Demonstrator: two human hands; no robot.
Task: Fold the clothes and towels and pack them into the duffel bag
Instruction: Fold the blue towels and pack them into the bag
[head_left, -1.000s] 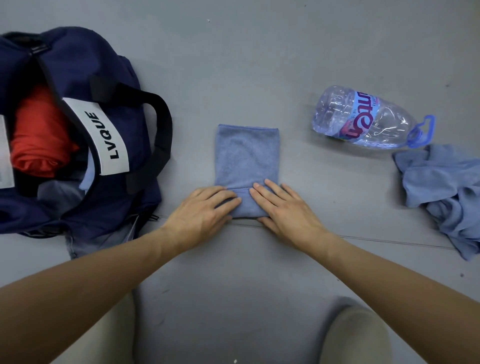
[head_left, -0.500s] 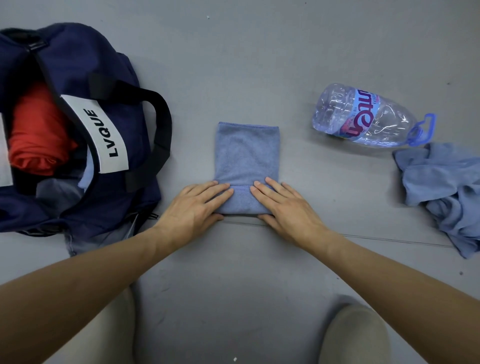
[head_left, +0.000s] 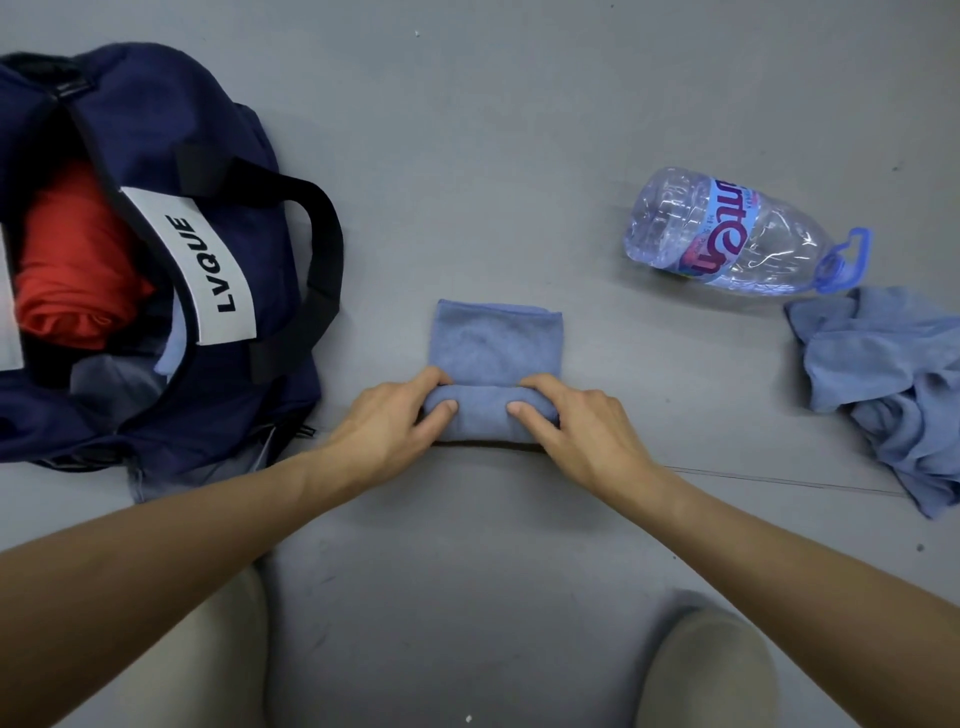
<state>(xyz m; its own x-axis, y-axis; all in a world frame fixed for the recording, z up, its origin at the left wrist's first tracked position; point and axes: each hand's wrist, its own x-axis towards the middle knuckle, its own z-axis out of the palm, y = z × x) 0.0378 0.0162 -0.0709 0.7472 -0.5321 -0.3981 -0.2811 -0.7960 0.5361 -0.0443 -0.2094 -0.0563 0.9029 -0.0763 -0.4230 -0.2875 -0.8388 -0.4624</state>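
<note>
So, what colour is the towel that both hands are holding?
The towel is plain light blue, with no pattern; the head view, the only one, shows it.

Hands: left hand (head_left: 384, 415) and right hand (head_left: 587, 431) bare.
Forearms (head_left: 156, 545): bare.
Trousers (head_left: 711, 670): pale beige cloth over both knees.

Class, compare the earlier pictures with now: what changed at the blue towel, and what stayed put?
The left hand and right hand, flat before, now curl round the towel, rolling its near end away; the flat part is shorter. The duffel bag, bottle and crumpled cloth stayed put.
</note>
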